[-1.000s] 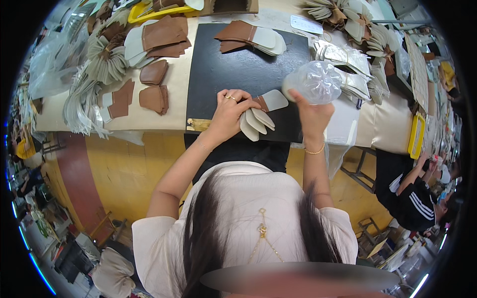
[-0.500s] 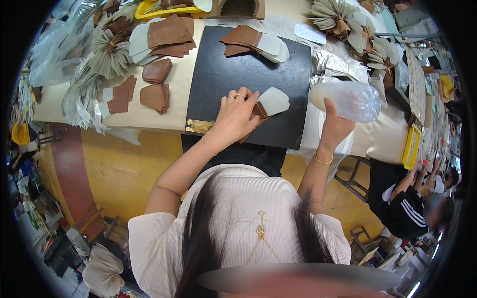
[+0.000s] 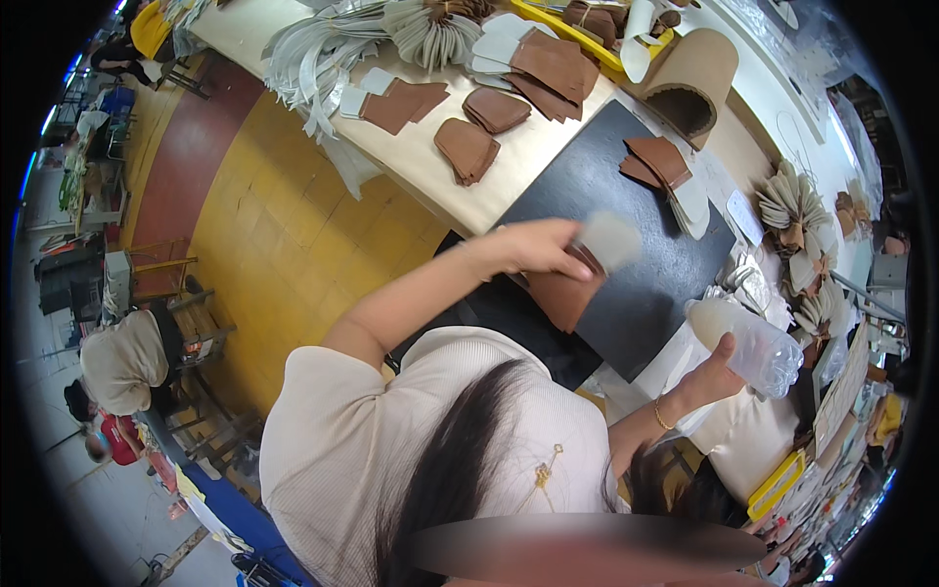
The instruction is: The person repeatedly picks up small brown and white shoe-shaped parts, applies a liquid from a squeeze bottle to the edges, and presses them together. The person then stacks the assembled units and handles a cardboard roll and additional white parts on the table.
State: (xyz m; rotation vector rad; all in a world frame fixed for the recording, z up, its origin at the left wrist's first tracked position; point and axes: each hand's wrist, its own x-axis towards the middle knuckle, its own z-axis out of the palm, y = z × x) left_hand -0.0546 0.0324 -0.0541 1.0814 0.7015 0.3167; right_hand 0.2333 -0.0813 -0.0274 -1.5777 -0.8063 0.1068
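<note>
My left hand is closed on a brown leather piece, beside the near left part of a black board. A whitish rounded end sticks out beyond my fingers, smeared by motion. In my right hand is a clear plastic bottle, lying on its side in my grip, thumb on top, just past the board's right edge. Farther back on the board rests a fanned stack of brown leather pieces with white ends.
Leather piles and fanned pale strips lie on the table left of the board. A brown arched block and a yellow tray stand behind. Pleated bundles line the right. A stool is on the floor at left.
The whole view has turned. My left hand has drawn the leather piece toward the board's near edge and tilted it up, showing its brown part. My right hand still grips the bottle.
</note>
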